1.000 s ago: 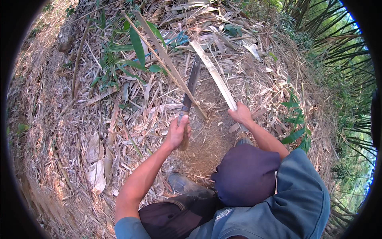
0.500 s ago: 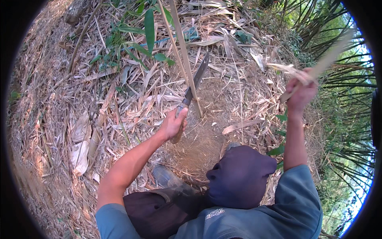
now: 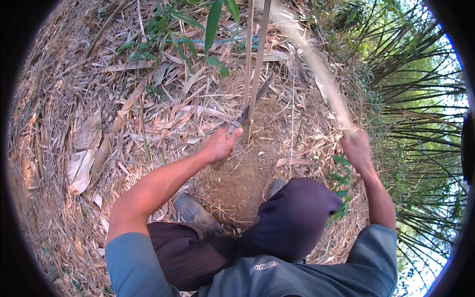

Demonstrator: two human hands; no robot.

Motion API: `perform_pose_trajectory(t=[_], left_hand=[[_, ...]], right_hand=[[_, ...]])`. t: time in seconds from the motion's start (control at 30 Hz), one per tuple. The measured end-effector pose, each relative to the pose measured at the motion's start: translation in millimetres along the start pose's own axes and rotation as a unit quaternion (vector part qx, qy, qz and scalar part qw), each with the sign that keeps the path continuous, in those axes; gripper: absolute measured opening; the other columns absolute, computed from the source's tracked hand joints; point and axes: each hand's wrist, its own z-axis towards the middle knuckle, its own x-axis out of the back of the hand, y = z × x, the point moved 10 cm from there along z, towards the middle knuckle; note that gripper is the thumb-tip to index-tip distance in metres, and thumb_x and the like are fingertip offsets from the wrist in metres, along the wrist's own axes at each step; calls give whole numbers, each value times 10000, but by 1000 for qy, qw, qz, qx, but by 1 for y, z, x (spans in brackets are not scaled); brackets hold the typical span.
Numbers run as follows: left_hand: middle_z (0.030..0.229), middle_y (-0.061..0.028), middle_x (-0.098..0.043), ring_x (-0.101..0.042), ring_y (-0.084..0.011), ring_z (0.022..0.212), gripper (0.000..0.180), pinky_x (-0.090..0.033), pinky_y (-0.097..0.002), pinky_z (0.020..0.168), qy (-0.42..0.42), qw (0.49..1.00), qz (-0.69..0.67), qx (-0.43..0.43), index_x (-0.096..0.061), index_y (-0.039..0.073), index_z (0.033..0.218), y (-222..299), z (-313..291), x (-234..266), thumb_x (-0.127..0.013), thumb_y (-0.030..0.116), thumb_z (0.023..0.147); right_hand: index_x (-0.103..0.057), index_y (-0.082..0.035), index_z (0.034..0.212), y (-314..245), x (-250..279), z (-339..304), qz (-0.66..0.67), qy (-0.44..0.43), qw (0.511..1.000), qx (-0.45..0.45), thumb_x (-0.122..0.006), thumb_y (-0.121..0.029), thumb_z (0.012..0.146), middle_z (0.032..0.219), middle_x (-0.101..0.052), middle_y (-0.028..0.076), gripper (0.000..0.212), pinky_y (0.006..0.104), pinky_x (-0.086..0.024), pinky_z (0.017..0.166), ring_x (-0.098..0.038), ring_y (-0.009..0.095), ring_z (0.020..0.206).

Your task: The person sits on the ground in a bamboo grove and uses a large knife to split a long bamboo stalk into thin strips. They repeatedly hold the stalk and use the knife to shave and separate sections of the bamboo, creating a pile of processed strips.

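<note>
My left hand (image 3: pixel 221 145) is closed around the handle of a machete (image 3: pixel 264 90), low in front of me. Its dark blade slants up to the right and crosses a split bamboo pole (image 3: pixel 259 64) near the pole's lower end. Above the blade the pole stands in two narrow lengths, apart from each other; how deep the blade sits in the split I cannot tell. Out to the right, my right hand (image 3: pixel 356 148) grips one end of a pale stick (image 3: pixel 324 74). The stick, smeared by motion, points up and to the left, its far end beyond the pole.
Dry bamboo leaves (image 3: pixel 188 119) litter the ground. Green leafy shoots (image 3: pixel 185 39) rise left of the pole, and a small plant (image 3: pixel 341 178) grows below my right hand. Pale husks (image 3: pixel 81 168) lie at the left. Dense bamboo stalks (image 3: pixel 415 99) line the right side.
My right hand has come down and slightly left, and the stick has swung from pointing up right to pointing up left. My left hand still grips the machete at the pole.
</note>
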Motion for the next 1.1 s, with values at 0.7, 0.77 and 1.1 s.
perform_pose_trajectory(t=[0.7, 0.77, 1.1], left_hand=[[616, -19, -543, -574, -133, 494, 466, -488, -324, 501, 33, 992, 114, -49, -582, 18, 1049, -29, 16, -2, -529, 480, 1017], [619, -21, -549, -572, -135, 491, 463, -494, -333, 510, 28, 990, 117, -69, -584, 18, 1045, -17, 26, -14, -532, 476, 1015], [977, -276, -695, -678, -422, 953, 605, -514, -483, 858, 45, 992, 120, -12, -656, 3, 1155, -74, 26, -11, -538, 560, 951]], right_hand=[[-476, -87, 784, -43, 82, -15, 482, 323, 804, 131, -415, -238, 1061, 583, -452, -2, 321, 280, -389, 413, -424, 112, 444], [-586, 15, 934, 48, -48, -27, -251, 158, 947, 122, -491, -129, 1005, 735, -574, 109, 186, 345, -499, 539, -564, 220, 596], [-502, -65, 857, 5, 87, -5, 509, 304, 777, 212, -517, -87, 957, 631, -491, 14, 103, 264, -432, 461, -471, 112, 493]])
